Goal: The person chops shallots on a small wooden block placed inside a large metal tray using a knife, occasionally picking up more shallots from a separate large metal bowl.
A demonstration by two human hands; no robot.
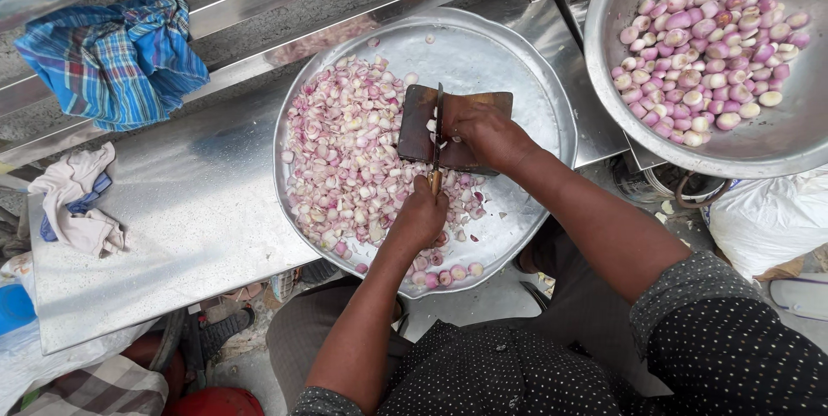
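Steel, dull and scratched, forms the round tray (535, 80) on the metal counter (172, 209); it carries a heap of chopped pink shallots (345, 157) toward its left rim and a small dark wooden board (414, 118) at centre. Left hand (420, 213) is closed around the knife (437, 136), blade upright on the board. Right hand (487, 133) presses curled fingers on the board beside the blade. A big steel bowl (776, 144) at the counter's right corner holds whole peeled shallots (707, 54).
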